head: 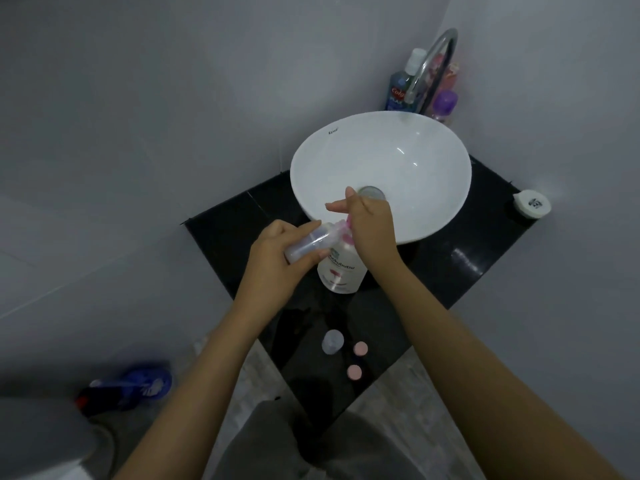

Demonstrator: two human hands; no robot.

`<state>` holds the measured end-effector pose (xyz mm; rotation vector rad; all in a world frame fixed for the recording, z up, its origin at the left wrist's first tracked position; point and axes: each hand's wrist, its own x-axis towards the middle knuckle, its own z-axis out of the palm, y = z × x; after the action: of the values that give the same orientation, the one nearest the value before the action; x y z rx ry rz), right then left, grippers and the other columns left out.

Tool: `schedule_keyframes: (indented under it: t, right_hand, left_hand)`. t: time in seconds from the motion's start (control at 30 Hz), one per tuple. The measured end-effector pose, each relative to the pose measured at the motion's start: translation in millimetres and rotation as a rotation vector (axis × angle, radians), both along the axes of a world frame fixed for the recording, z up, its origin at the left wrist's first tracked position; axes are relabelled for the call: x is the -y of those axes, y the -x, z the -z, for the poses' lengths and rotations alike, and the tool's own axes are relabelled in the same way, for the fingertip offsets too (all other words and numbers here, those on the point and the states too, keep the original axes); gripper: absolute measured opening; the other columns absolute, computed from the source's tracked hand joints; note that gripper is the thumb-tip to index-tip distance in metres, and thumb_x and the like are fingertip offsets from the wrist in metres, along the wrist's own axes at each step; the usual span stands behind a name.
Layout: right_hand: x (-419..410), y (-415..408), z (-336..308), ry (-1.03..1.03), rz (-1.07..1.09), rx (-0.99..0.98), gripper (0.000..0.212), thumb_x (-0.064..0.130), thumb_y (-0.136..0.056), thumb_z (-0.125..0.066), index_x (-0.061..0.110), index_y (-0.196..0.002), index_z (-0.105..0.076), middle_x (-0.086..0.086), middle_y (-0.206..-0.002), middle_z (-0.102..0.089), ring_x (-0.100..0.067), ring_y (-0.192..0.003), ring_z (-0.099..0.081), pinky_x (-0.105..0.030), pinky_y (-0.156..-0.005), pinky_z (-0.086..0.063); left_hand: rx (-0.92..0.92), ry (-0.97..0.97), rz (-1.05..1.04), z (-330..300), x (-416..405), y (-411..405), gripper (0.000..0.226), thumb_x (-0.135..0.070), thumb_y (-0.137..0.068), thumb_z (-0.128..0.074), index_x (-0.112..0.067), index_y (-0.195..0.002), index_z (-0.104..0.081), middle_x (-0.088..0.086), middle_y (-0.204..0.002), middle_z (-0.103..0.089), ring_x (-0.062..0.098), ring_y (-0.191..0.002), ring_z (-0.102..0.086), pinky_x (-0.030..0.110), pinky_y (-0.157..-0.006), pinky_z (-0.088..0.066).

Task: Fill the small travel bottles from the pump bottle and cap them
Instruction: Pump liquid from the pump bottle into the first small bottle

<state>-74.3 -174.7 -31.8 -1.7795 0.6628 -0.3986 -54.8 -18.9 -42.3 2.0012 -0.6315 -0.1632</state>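
Note:
A white pump bottle [341, 271] with a pink pump head stands on the black counter [467, 268] just in front of the basin. My left hand [277, 258] holds a small clear travel bottle [308, 242], tilted with its mouth at the pump's nozzle. My right hand [370, 220] rests palm-down on the pump head, fingers stretched out to the left. Nearer to me on the counter stand a second clear travel bottle [332, 342], uncapped, and two pink caps [360, 348] [354, 372] lying loose beside it.
A white bowl basin [433, 161] fills the back of the counter, with a chrome tap [438, 53] and several toiletry bottles [401, 88] behind it. A small white round container [531, 203] sits at the counter's right corner. A blue object [138, 386] lies on the floor at the left.

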Motion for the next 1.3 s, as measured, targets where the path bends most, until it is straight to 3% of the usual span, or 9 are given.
schedule_keyframes:
  t: [0.17,0.3,0.4,0.7,0.8,0.93,1.1,1.2,1.3]
  right_hand:
    - [-4,1,6,0.047,-0.010,-0.036,0.044,0.033,-0.100,-0.036,0.016,-0.090,-0.076,0.013,-0.076,-0.064,-0.011,-0.086,-0.062,-0.039,-0.094,-0.049]
    - [3,1,-14,0.031,-0.075,-0.029,0.034,0.029,-0.096,-0.046,0.012,-0.092,-0.074,0.005,-0.086,-0.069,-0.007,-0.083,-0.062,-0.026,-0.082,-0.049]
    - [14,-2,-34,0.062,-0.092,0.048,0.026,0.025,-0.092,-0.055,0.008,-0.096,-0.074,-0.003,-0.093,-0.074,-0.015,-0.083,-0.067,-0.027,-0.080,-0.053]
    - [7,0,-27,-0.107,-0.138,-0.096,0.046,0.031,-0.098,-0.043,0.014,-0.066,-0.072,0.005,-0.066,-0.066,-0.005,-0.069,-0.059,-0.018,-0.070,-0.045]
    - [8,-2,-17,-0.127,-0.154,-0.115,0.045,0.033,-0.098,-0.043,0.009,-0.077,-0.076,0.013,-0.059,-0.065,-0.005,-0.068,-0.058,-0.030,-0.080,-0.051]
    - [5,-1,-7,-0.070,-0.122,-0.114,0.043,0.029,-0.099,-0.043,0.002,-0.090,-0.075,0.020,-0.035,-0.051,0.004,-0.049,-0.053,-0.030,-0.076,-0.045]
    - [11,-4,-21,-0.005,-0.123,-0.085,0.041,0.029,-0.098,-0.045,0.005,-0.087,-0.076,0.010,-0.069,-0.064,-0.002,-0.069,-0.057,-0.014,-0.074,-0.043]
    - [12,-5,-19,-0.054,-0.124,-0.076,0.043,0.028,-0.099,-0.043,0.002,-0.087,-0.075,0.008,-0.069,-0.065,0.002,-0.063,-0.060,-0.004,-0.067,-0.044]
    - [7,-6,-8,-0.074,-0.090,-0.099,0.043,0.030,-0.098,-0.043,0.003,-0.085,-0.075,0.006,-0.065,-0.064,-0.004,-0.065,-0.060,-0.025,-0.084,-0.051]
  left_hand:
    - [-0.012,-0.002,-0.023,2,3,5,0.042,-0.032,-0.082,-0.067,-0.035,-0.123,-0.056,0.000,-0.093,-0.052,0.000,-0.083,-0.047,0.008,-0.072,-0.036]
    - [-0.038,0.047,-0.036,-4,3,5,0.042,-0.031,-0.082,-0.067,-0.034,-0.123,-0.057,0.000,-0.093,-0.052,0.002,-0.083,-0.049,0.004,-0.072,-0.039]
    - [-0.053,0.035,-0.026,-10,2,2,0.044,-0.029,-0.082,-0.068,-0.028,-0.125,-0.059,-0.004,-0.093,-0.052,0.005,-0.086,-0.051,0.011,-0.073,-0.039]
    - [-0.033,0.036,-0.034,-8,6,0,0.045,-0.033,-0.080,-0.068,-0.031,-0.124,-0.059,-0.008,-0.092,-0.051,0.005,-0.090,-0.049,0.013,-0.075,-0.041]
    - [-0.036,0.011,-0.018,-3,5,-2,0.045,-0.033,-0.080,-0.068,-0.029,-0.124,-0.060,-0.006,-0.093,-0.051,0.010,-0.092,-0.050,0.019,-0.078,-0.042]
    - [-0.074,0.009,-0.023,4,4,0,0.043,-0.032,-0.080,-0.068,-0.033,-0.123,-0.059,-0.007,-0.092,-0.050,0.010,-0.091,-0.050,0.023,-0.080,-0.045]
    - [-0.106,0.089,-0.034,1,3,-1,0.042,-0.030,-0.080,-0.069,-0.044,-0.116,-0.054,-0.005,-0.096,-0.053,0.007,-0.091,-0.052,0.017,-0.078,-0.044]
    - [-0.071,0.079,-0.017,-2,4,-3,0.043,-0.031,-0.079,-0.069,-0.042,-0.118,-0.055,-0.007,-0.095,-0.052,0.005,-0.092,-0.051,0.016,-0.077,-0.043]
    - [-0.036,0.048,-0.002,2,3,-4,0.042,-0.032,-0.079,-0.069,-0.042,-0.117,-0.056,-0.008,-0.095,-0.051,0.008,-0.093,-0.050,0.019,-0.080,-0.043]
